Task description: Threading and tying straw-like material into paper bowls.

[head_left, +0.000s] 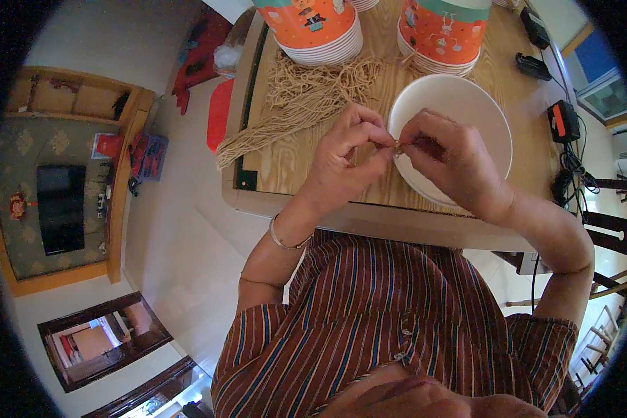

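Observation:
My left hand (352,157) and my right hand (458,161) meet at the left rim of a white round paper bucket (477,104). Thumb and fingertips of both are pinched closed around one tiny spot there. What they hold is too small to make out. The bucket stands with its mouth up near the table's front edge, its inside partly hidden by my right hand. A bundle of beige twine cords (296,115) lies just beyond my left hand, its cut ends hanging toward the table's left corner.
Two stacks of orange patterned paper buckets, a left stack (313,31) and a right stack (441,35), stand at the back of the wooden table (529,132). A black adapter (563,122) with tangled cables lies along the right edge. A red stool (221,115) is beside the left edge.

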Motion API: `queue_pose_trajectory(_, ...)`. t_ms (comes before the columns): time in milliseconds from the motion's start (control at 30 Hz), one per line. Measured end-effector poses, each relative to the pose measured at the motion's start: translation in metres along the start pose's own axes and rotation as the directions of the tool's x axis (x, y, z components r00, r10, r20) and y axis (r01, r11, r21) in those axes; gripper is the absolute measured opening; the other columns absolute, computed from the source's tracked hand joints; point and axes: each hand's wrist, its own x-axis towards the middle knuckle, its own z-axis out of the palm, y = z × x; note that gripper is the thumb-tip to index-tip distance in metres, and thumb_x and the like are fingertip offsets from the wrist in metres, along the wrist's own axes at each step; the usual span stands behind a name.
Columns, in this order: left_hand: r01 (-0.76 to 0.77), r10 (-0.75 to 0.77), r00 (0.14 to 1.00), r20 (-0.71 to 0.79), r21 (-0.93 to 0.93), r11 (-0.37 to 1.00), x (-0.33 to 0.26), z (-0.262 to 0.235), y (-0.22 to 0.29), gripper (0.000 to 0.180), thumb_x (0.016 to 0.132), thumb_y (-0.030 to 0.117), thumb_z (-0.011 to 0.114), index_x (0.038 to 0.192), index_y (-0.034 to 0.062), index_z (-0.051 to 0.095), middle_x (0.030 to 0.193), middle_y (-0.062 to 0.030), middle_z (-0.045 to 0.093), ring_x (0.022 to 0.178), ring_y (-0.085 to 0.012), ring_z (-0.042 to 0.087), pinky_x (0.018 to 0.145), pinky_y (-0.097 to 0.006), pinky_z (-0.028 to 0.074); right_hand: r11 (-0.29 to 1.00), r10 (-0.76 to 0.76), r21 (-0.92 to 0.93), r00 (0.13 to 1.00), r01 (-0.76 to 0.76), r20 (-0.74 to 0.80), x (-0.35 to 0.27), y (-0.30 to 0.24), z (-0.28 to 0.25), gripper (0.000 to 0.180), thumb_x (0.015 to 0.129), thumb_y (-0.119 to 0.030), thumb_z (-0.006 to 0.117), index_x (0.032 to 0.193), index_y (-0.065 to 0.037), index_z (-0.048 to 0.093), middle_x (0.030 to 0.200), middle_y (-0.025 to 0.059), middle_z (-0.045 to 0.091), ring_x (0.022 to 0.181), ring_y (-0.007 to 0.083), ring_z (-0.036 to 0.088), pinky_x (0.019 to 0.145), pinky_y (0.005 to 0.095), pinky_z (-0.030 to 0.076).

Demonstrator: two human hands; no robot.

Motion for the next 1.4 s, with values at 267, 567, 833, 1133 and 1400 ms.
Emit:
queue_pose_trajectory(267, 0.084, -0.084, 0.996, 0.004, -0.11, 0.99, -0.005, 0.0, -0.008, 0.016, 0.079, -0.005, 0.068, 0.091, 0.0048, 0.067, 0.098, -0.0038, 0.054, 0.093, -0.0126, 0.054, 0.079, -0.024, 0.044, 0.853, 0.373, 0.271, 0.885, -0.445, 0.278, 0.011, -0.003, -0.011, 0.005, 0.089, -0.005, 0.064, 0.091, -0.002, 0.061, 0.071, -0.0052, 0.055, 0.059, 0.0007, 0.046, 0.05, 0.0187, 0.037)
queue_pose_trajectory(567, 0.163, -0.165, 0.986, 0.012, -0.214, 0.963, -0.004, 0.0, -0.008, 0.014, 0.08, -0.003, 0.069, 0.092, 0.0053, 0.069, 0.095, -0.0025, 0.057, 0.09, -0.012, 0.055, 0.077, -0.025, 0.044, 0.994, -0.101, -0.023, 0.994, 0.102, 0.05, 0.001, -0.005, -0.008, 0.009, 0.087, -0.006, 0.062, 0.092, -0.001, 0.057, 0.083, 0.0135, 0.059, 0.07, 0.0308, 0.062, 0.063, 0.0389, 0.05)
queue_pose_trajectory(833, 0.193, -0.193, 0.981, 0.015, -0.136, 0.972, -0.002, -0.001, 0.0, 0.012, 0.08, -0.001, 0.07, 0.091, 0.0027, 0.069, 0.092, -0.0033, 0.059, 0.09, -0.0127, 0.057, 0.08, -0.026, 0.045, 0.962, -0.201, -0.174, 0.976, 0.212, 0.08, -0.005, -0.005, -0.009, 0.012, 0.087, -0.009, 0.061, 0.096, -0.003, 0.056, 0.091, 0.0154, 0.058, 0.075, 0.0381, 0.063, 0.065, 0.0446, 0.052)
queue_pose_trajectory(1133, 0.041, -0.04, 0.999, -0.015, 0.074, 0.996, 0.002, 0.0, 0.014, 0.012, 0.079, -0.004, 0.069, 0.09, -0.0003, 0.067, 0.089, -0.0061, 0.059, 0.08, -0.0139, 0.06, 0.072, -0.026, 0.05, 0.866, -0.273, -0.398, 0.953, 0.304, 0.132, -0.007, -0.003, -0.008, 0.016, 0.081, -0.009, 0.063, 0.095, -0.005, 0.057, 0.088, 0.0116, 0.056, 0.074, 0.0319, 0.064, 0.061, 0.0408, 0.055)
queue_pose_trajectory(1400, 0.01, -0.009, 1.0, -0.012, 0.103, 0.995, 0.001, 0.002, 0.017, 0.013, 0.078, -0.005, 0.068, 0.089, -0.0011, 0.066, 0.089, -0.007, 0.058, 0.081, -0.0154, 0.061, 0.073, -0.027, 0.051, 0.799, -0.339, -0.463, 0.923, 0.384, 0.181, -0.007, -0.007, -0.008, 0.019, 0.076, -0.008, 0.062, 0.094, -0.004, 0.057, 0.085, 0.01, 0.054, 0.078, 0.0285, 0.063, 0.064, 0.0385, 0.055)
